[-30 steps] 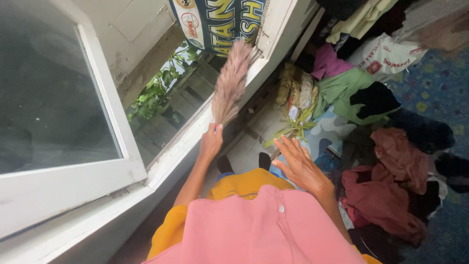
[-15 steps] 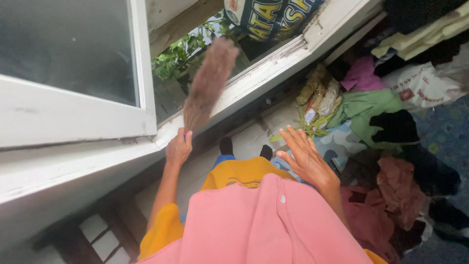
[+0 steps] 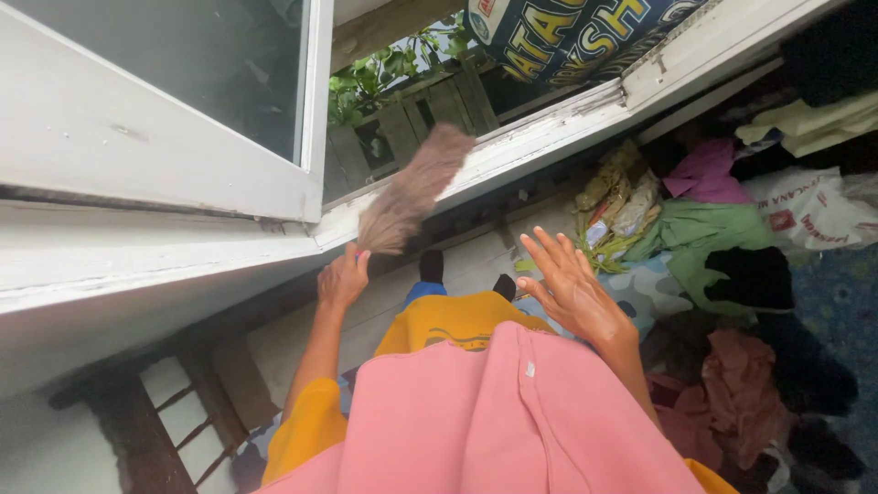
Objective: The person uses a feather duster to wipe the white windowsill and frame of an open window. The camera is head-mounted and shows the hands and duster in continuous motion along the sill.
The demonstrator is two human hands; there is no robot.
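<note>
Brush (image 3: pixel 413 191), brown bristles, blurred, gripped in left hand (image 3: pixel 343 277) at sill.

grass broom (image 3: pixel 413 190): small hand brush of soft brownish-tan bristles, blurred. bristle head fans wider toward far tip, narrows to bound neck at near end. tilted, tip pointing up and right. lies across white window sill (image 3: pixel 512 146), tip over open window gap. neck gripped in left hand (image 3: pixel 343 279).
</note>
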